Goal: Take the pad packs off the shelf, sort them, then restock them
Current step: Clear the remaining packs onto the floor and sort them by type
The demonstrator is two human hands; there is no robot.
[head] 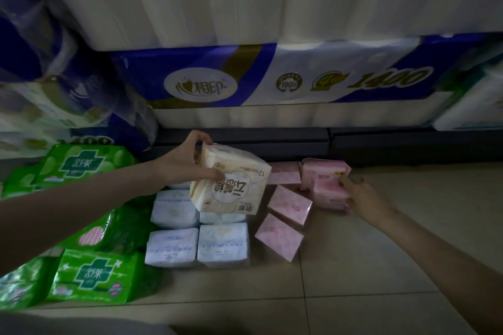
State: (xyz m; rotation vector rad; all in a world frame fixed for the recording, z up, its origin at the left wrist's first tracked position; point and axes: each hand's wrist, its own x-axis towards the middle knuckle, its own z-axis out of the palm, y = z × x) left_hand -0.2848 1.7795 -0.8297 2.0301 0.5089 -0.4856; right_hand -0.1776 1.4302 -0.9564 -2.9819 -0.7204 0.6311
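Note:
My left hand grips a cream and gold pad pack, held just above the pale blue-white packs that lie in rows on the tiled floor. My right hand touches the side of a stack of pink pad packs at the right, with its fingers around the stack's near edge. Three thinner pink packs lie flat between the white rows and the pink stack. Several green pad packs are piled on the floor at the left.
Large blue and white toilet-paper bales fill the bottom shelf right behind the packs, above a dark shelf base. More wrapped rolls lean at the left. Bare floor tiles spread to the right and front.

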